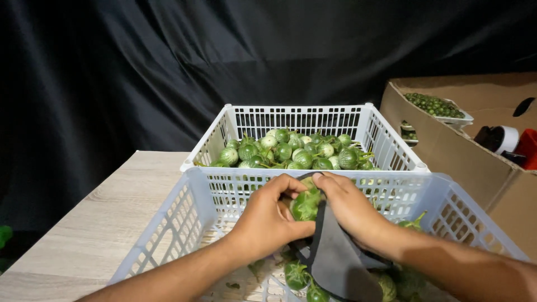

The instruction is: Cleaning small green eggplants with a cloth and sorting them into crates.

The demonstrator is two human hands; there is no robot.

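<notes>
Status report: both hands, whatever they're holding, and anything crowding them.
Left hand and right hand gripping one green eggplant in a grey cloth. Over near crate. Loose eggplants beneath.

There is one view only, from a camera worn on the person's head, so no part of the scene is shared with a second view. It looks forward and steeply down over the person's own forearms, which enter from the bottom edge. It sits close to the work: the hands, left (pixel 267 217) and right (pixel 349 208), fill the lower middle, above the near crate (pixel 168 221), whose front is cut off by the frame. Farther along its line of sight lie the far crate (pixel 366 120) and the table (pixel 106 212). A black curtain (pixel 168 61) closes the background, and a cardboard box (pixel 447 142) stands at the right edge.
</notes>
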